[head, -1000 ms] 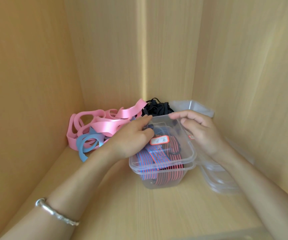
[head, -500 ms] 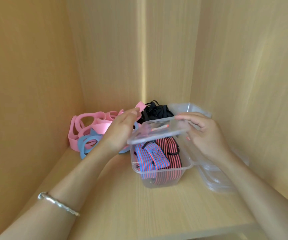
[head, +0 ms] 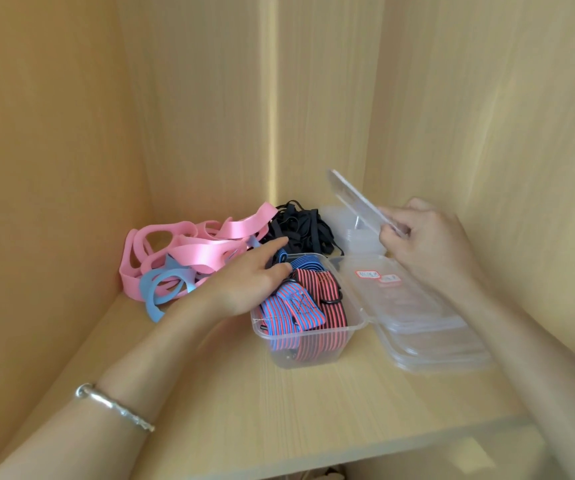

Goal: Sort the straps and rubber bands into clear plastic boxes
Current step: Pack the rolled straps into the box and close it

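Observation:
A clear plastic box [head: 313, 355] stands uncovered on the wooden shelf, filled with red-and-blue striped straps [head: 308, 299]. My right hand [head: 428, 244] pinches its clear lid [head: 355, 200], tilted up in the air to the right of the box. My left hand [head: 248, 282] rests with fingers spread at the box's left rim, touching the striped straps. Pink and blue rubber bands [head: 189, 258] lie in a pile at the back left. A heap of black straps [head: 300, 226] sits behind the box.
A stack of clear lids [head: 428, 327] with small labels lies to the right of the box. Another clear box [head: 348, 230] stands at the back right corner. Wooden walls close the shelf on three sides; the shelf's front edge [head: 313, 452] is near me.
The lid was on the box, then both hands lifted it. Now my right hand alone holds it up to the right, and my left hand has dropped onto the straps.

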The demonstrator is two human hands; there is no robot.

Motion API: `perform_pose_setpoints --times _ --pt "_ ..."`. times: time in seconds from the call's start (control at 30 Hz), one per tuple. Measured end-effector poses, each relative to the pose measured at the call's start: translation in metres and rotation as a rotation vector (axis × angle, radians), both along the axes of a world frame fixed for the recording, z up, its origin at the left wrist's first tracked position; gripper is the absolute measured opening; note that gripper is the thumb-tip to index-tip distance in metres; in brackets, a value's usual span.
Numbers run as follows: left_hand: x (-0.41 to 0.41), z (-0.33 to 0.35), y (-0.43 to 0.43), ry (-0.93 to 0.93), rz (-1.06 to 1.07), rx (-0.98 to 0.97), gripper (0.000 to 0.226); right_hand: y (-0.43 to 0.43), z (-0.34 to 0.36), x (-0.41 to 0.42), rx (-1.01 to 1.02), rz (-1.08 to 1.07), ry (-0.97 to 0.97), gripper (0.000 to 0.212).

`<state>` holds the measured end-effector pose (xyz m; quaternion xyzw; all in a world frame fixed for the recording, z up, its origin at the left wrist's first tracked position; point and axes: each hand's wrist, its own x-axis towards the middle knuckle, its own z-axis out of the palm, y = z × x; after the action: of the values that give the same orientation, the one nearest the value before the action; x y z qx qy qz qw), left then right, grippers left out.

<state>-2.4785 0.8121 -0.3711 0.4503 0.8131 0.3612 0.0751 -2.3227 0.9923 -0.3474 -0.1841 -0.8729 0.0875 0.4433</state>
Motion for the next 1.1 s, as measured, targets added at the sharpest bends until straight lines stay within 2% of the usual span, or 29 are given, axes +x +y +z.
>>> perform_pose_setpoints --times 0.2,0.37,0.77,1.1 --pt "-0.002 0.001 -0.001 0.029 -0.004 -0.020 0.053 -0.002 0.012 0.004 0.003 -0.106 -0.210 0.041" --pt "-0.003 0.002 -0.001 0.035 -0.005 -0.033 0.053 -0.012 0.005 0.004 0.000 -0.111 -0.419 0.047" --pt "-0.003 0.001 0.000 0.038 -0.008 -0.032 0.053 0.005 0.025 0.014 -0.057 -0.179 -0.296 0.042" --pt "-0.001 0.002 -0.002 0.039 0.002 -0.035 0.053 -0.006 0.004 0.008 -0.143 -0.202 -0.546 0.043"
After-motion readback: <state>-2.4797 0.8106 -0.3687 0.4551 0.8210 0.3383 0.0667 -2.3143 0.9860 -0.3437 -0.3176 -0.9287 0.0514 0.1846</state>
